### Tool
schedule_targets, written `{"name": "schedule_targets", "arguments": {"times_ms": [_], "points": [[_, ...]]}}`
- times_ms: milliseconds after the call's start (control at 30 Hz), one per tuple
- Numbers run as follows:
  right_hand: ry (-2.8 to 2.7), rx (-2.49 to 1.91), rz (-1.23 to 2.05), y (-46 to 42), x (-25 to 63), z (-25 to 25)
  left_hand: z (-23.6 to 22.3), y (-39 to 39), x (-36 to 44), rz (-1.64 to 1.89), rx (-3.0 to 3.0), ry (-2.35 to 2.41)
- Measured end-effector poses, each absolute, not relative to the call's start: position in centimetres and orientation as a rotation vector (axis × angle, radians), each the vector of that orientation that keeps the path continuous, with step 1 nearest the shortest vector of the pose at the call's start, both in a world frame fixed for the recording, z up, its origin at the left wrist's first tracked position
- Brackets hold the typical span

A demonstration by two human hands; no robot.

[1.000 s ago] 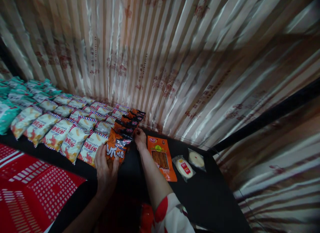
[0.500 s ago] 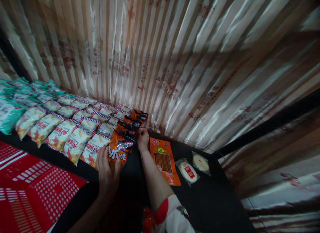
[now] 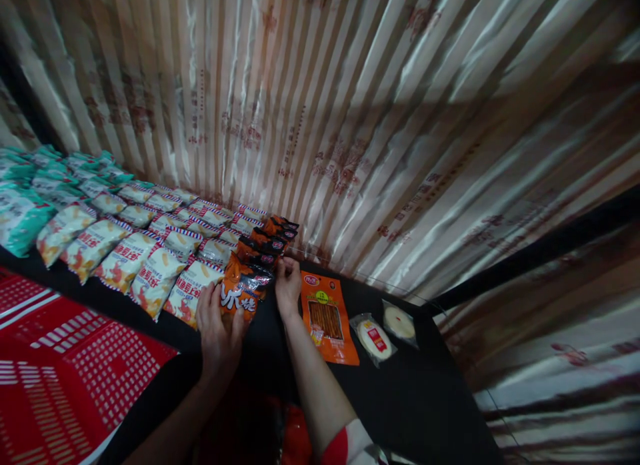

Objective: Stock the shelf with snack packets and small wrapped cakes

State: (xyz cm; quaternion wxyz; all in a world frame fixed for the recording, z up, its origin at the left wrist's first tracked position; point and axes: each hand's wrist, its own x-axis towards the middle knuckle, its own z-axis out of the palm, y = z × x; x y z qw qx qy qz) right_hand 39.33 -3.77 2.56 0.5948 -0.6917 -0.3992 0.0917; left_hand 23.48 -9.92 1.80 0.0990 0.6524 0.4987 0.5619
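Observation:
An orange and black snack bag leans at the front of a short row of matching bags. My left hand grips its lower left side, thumb on the front and fingers along the edge. My right hand is at the right end of the row, by the bags' black top edges. Its fingers are curled in a pinch, and what lies between them is hidden. Just right of that hand, a flat orange pouch with brown sticks in its window lies on the black table.
White snack bags stand in rows to the left, with green bags beyond them. Two round white packets lie on the right. A red basket is at lower left. A pleated printed curtain hangs behind the table.
The view has shifted slightly. Both hands stay at nearly the same places, the left on the front orange bag and the right at the row's end.

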Motion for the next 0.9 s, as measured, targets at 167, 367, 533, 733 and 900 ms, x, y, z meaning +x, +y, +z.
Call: {"name": "schedule_targets", "arguments": {"times_ms": [167, 367, 533, 733, 900], "points": [[-1.019, -1.599, 0.376, -6.2, 37.4, 2.4, 1.7, -9.9, 23.6, 1.687, 1.910, 1.476], [-1.081, -1.662, 0.429, -6.2, 37.2, 1.8, 1.6, -9.8, 23.6, 1.691, 1.915, 1.480], [-1.071, -1.722, 0.436, -6.0, 37.0, 1.9, 1.7, -9.8, 23.7, 1.681, 1.897, 1.489], [-1.068, -1.754, 0.369, -5.8, 36.7, 2.2, 1.7, -9.9, 23.6, 1.654, 1.903, 1.494], [-1.076, -1.772, 0.336, -5.4, 37.0, 1.4, 1.6, -9.9, 23.6, 1.651, 1.911, 1.498]]}}
